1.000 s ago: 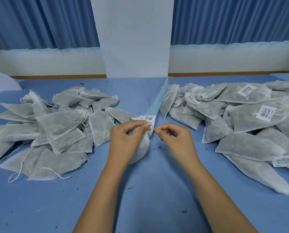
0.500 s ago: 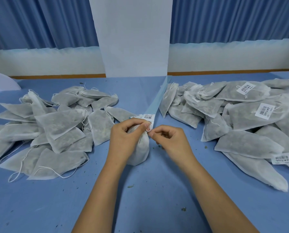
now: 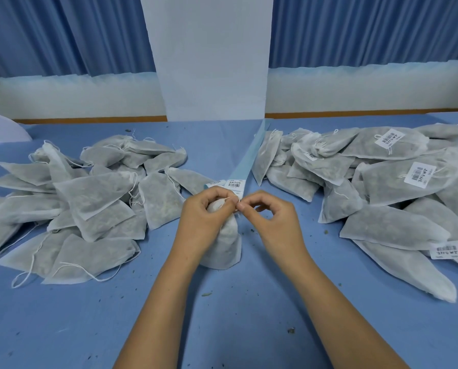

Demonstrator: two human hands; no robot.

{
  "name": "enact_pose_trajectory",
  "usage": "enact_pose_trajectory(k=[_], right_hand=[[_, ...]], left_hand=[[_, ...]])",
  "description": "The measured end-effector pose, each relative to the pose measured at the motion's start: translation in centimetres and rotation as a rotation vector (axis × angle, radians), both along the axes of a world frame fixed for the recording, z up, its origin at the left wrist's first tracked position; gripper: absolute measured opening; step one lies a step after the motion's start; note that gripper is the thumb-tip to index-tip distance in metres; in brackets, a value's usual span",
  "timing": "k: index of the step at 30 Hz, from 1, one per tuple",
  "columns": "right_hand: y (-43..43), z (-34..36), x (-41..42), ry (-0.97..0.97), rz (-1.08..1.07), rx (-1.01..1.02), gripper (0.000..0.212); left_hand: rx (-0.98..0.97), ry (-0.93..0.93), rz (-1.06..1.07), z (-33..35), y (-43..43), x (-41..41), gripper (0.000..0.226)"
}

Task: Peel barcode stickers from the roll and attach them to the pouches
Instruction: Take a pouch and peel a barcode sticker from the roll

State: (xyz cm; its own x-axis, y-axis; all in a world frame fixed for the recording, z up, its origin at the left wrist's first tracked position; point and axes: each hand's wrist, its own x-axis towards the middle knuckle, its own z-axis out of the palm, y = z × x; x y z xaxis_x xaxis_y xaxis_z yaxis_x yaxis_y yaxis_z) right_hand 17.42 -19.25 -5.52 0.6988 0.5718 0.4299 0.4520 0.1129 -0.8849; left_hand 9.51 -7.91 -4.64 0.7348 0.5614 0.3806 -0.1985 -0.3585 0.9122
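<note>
My left hand [image 3: 207,217] grips the gathered neck of a white mesh pouch [image 3: 226,249] that stands on the blue table at the centre. My right hand [image 3: 267,219] pinches the pouch's white drawstring right at the neck, fingertip to fingertip with my left hand. Just behind my hands lies the pale blue sticker strip [image 3: 245,166], running back toward the wall, with barcode stickers [image 3: 234,184] at its near end. What the right fingertips hold beyond the string is too small to tell.
A heap of unlabelled pouches [image 3: 89,198] with loose strings lies on the left. A heap of pouches bearing barcode labels [image 3: 382,177] fills the right. A white pillar [image 3: 211,62] and blue curtains stand behind the table [image 3: 222,328]. Small crumbs dot the cloth.
My hands have drawn closer together at the pouch neck, and my right hand has shifted slightly left to pinch the string. The pouch stays in place.
</note>
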Motion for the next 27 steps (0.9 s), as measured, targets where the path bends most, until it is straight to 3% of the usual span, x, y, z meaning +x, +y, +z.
enact_pose_trajectory(k=[5, 9, 12, 16, 24, 27], right_hand=[[0.2, 0.0, 0.1, -0.107, -0.133, 0.01, 0.009], [0.1, 0.0, -0.1, -0.367, -0.208, -0.042, 0.006], [0.1, -0.1, -0.2, -0.354, -0.16, -0.039, 0.007], [-0.2, 0.4, -0.2, -0.229, -0.142, 0.125, 0.008], [-0.3, 0.0, 0.1, -0.399, -0.208, 0.138, 0.005], [-0.4, 0.1, 0.3, -0.364, -0.244, 0.12, 0.008]], left_hand=[[-0.031, 0.058, -0.023, 0.3, -0.2, 0.0, 0.015], [-0.34, 0.13, -0.201, 0.8, -0.9, -0.4, 0.011], [-0.449, 0.103, -0.155, 1.0, -1.0, -0.5, 0.014], [-0.445, 0.077, -0.08, 1.1, -1.1, -0.3, 0.02], [-0.367, 0.12, -0.016, 0.8, -0.9, -0.2, 0.015], [-0.298, 0.123, -0.015, 0.9, -0.9, -0.3, 0.013]])
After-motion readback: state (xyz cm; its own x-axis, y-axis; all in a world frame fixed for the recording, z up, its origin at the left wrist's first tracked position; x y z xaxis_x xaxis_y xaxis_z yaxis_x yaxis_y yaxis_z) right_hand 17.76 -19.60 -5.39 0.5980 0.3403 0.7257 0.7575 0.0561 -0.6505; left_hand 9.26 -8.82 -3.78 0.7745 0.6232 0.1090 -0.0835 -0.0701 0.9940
